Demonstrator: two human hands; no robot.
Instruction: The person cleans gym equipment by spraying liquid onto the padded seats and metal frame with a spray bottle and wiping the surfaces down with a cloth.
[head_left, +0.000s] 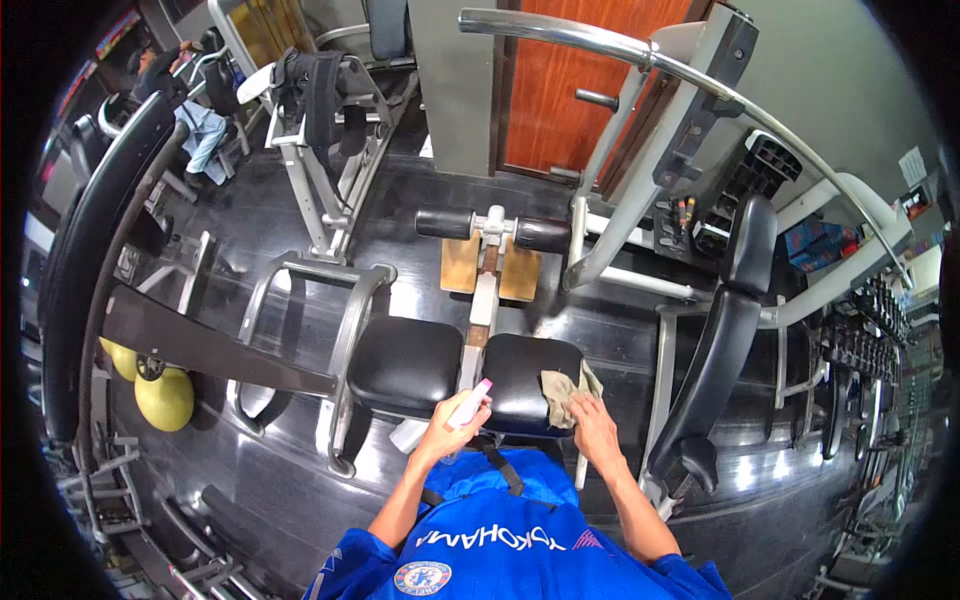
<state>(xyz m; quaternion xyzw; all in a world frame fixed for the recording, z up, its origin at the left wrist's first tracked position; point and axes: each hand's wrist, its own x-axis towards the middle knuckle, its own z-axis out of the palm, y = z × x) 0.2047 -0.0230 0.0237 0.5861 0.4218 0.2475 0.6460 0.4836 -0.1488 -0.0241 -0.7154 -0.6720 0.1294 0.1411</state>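
My left hand (444, 429) is closed around a small white bottle with a pink top (472, 405), held low over the gap between two black padded cushions. The left cushion (406, 361) lies just beyond that hand, with nothing on it. On the outer side of the right cushion (517, 379), my right hand (598, 429) grips a crumpled beige cloth (559, 391). The cloth touches the cushion's top and partly drapes over its right edge. My right palm is hidden from above.
Black foam rollers (444, 223) stand ahead on the bench frame. A curved chrome bar (555, 39) arches at upper right, over a padded seat (709, 360). Yellow exercise balls (165, 401) rest on the floor at left. A person (196, 127) sits at far left.
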